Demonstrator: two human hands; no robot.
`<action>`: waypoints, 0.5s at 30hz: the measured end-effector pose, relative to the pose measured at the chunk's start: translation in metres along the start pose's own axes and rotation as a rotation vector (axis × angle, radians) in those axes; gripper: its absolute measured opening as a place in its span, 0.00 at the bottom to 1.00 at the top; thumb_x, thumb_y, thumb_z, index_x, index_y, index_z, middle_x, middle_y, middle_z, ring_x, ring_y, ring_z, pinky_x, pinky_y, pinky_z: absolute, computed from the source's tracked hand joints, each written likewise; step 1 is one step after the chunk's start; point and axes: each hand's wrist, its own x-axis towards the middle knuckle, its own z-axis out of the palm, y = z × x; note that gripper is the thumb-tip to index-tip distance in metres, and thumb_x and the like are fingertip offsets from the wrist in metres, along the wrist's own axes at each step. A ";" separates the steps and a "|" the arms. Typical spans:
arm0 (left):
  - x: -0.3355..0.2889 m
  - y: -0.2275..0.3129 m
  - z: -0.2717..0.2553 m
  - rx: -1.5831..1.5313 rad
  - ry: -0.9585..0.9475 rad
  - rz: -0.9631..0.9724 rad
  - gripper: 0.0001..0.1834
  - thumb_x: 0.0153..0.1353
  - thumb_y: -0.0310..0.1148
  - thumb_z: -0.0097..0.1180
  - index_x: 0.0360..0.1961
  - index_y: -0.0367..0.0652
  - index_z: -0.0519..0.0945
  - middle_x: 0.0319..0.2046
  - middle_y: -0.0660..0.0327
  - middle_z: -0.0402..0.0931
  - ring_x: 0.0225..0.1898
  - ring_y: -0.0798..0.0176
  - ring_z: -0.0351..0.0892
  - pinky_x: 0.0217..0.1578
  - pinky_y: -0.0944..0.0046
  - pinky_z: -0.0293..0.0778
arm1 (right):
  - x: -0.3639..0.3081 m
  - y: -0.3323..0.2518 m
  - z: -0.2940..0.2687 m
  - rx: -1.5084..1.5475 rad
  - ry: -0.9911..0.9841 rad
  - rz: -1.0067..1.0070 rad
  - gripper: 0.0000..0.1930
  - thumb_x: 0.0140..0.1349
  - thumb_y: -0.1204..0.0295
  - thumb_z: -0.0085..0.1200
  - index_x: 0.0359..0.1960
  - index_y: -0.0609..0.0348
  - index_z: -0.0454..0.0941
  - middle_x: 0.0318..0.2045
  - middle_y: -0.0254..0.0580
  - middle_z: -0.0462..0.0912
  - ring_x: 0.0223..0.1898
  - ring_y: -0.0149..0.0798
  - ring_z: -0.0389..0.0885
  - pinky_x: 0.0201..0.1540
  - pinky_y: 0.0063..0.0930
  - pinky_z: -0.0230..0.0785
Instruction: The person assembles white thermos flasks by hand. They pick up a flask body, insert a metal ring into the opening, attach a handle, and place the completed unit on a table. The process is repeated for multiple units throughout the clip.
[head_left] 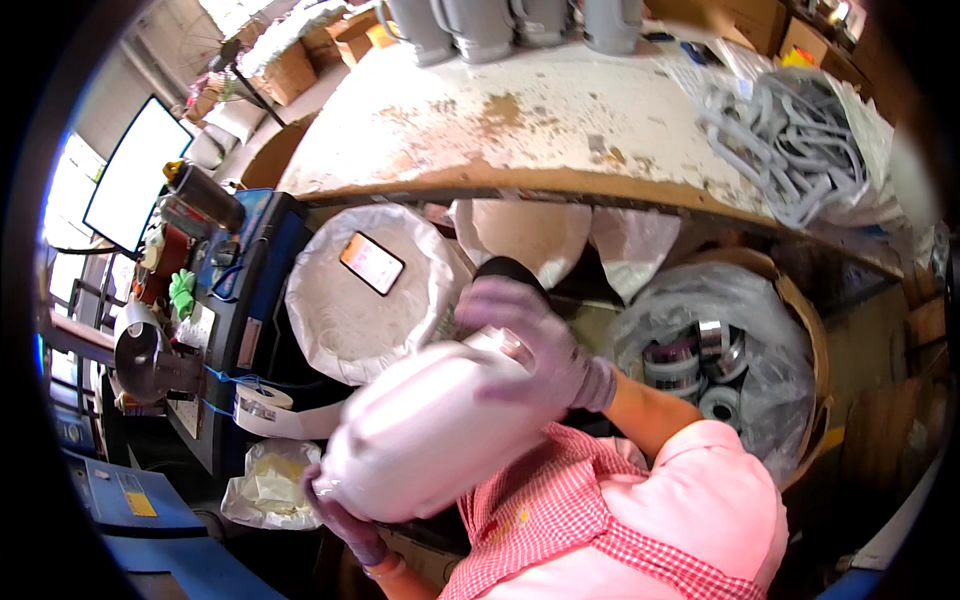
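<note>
A large pale, glossy cylindrical vessel (425, 435) lies tilted across the front of my body, smeared a little by motion. My left hand (345, 520), in a purple glove, grips its lower left end. At the upper right end, my gloved right hand (530, 345) wraps over the rim, its fingers blurred. A small shiny patch shows on the vessel beside my right palm. Just beyond my right fingers is a dark rounded thing (510, 270) that I cannot make out.
A white-lined bin (310, 330) has a phone (373, 264) on it. Grey handled tumblers (475, 30) stand on the worn table (420, 130), near a bag of grey handles (785, 150). Metallic cups (672, 368) fill a bagged box at right. A label roll (262, 405) sits left.
</note>
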 end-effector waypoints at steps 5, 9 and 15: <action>-0.006 -0.041 0.017 -0.065 0.170 0.013 0.30 0.68 0.36 0.51 0.68 0.38 0.62 0.65 0.50 0.65 0.64 0.52 0.67 0.63 0.48 0.66 | -0.026 0.012 0.007 -0.093 0.209 0.028 0.39 0.54 0.61 0.70 0.66 0.60 0.67 0.65 0.56 0.65 0.69 0.57 0.61 0.71 0.48 0.55; -0.009 -0.055 0.069 0.626 0.234 0.437 0.36 0.60 0.27 0.62 0.69 0.37 0.62 0.64 0.50 0.68 0.60 0.52 0.72 0.61 0.50 0.70 | -0.051 0.028 0.017 -0.217 0.364 0.032 0.48 0.43 0.64 0.74 0.69 0.58 0.63 0.68 0.64 0.57 0.68 0.66 0.60 0.70 0.54 0.53; -0.024 -0.012 0.141 -0.076 0.032 0.095 0.30 0.66 0.31 0.57 0.67 0.33 0.63 0.62 0.48 0.69 0.59 0.53 0.73 0.56 0.54 0.73 | -0.078 0.016 0.000 -0.386 0.592 0.134 0.44 0.46 0.71 0.71 0.67 0.59 0.63 0.68 0.66 0.58 0.67 0.68 0.60 0.70 0.52 0.54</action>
